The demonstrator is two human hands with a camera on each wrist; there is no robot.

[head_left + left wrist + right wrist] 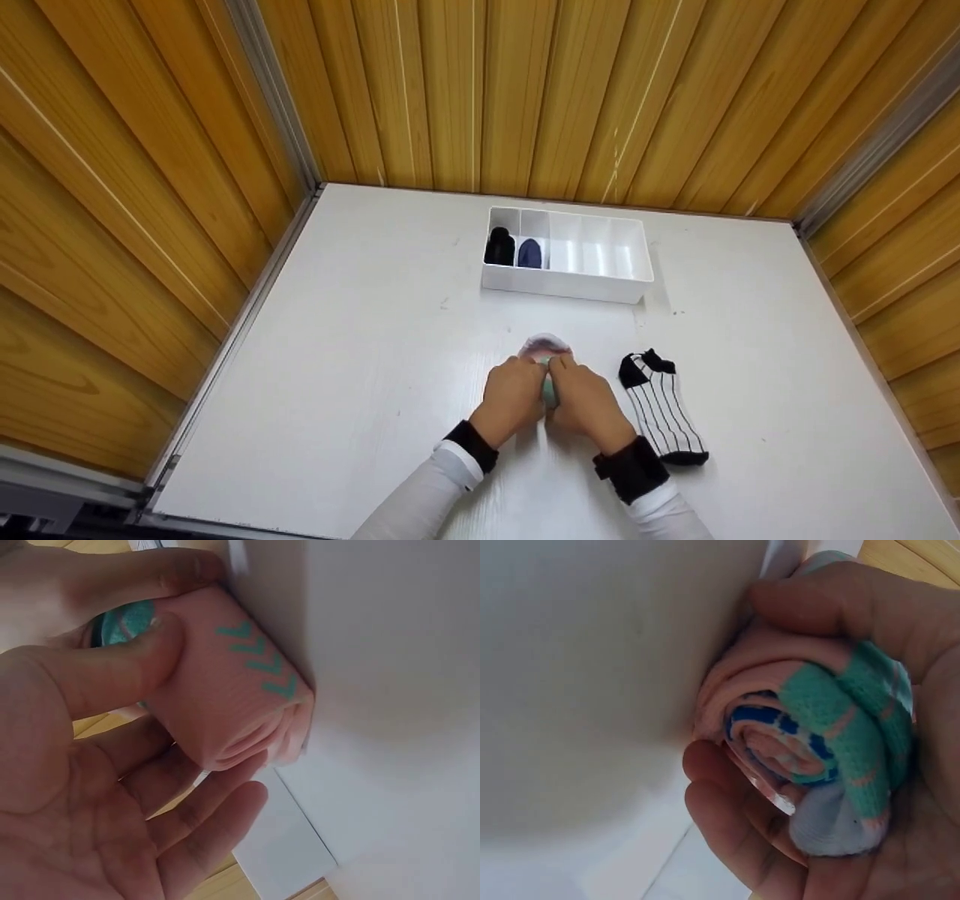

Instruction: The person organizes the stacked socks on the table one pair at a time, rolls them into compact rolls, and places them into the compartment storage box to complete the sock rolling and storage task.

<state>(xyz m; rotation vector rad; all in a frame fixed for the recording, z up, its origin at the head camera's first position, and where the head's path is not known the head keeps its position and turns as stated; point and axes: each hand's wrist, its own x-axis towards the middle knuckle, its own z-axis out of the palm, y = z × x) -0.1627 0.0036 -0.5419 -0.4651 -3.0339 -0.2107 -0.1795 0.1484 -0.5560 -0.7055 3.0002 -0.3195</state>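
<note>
Both hands grip a rolled pink and teal sock [550, 391] low over the white table. My left hand [514, 394] holds one end, its thumb pressing the pink side with the teal chevrons, as the left wrist view shows of the rolled sock [217, 682]. At the other end, my right hand [586, 397] curls thumb and fingers round the roll; its spiral layers show pink, teal and blue in the right wrist view. A pale grey-white part of the sock [836, 821] sticks out by the palm. Right of the hands lies a black-and-white striped sock [666, 409], flat.
Beyond the hands stands a white divided box [562, 286]. Its leftmost compartment holds a black bundle [500, 247], the one beside it a navy bundle [529, 253]. Wood-panelled walls [510, 97] border the table [337, 337] at the back and sides.
</note>
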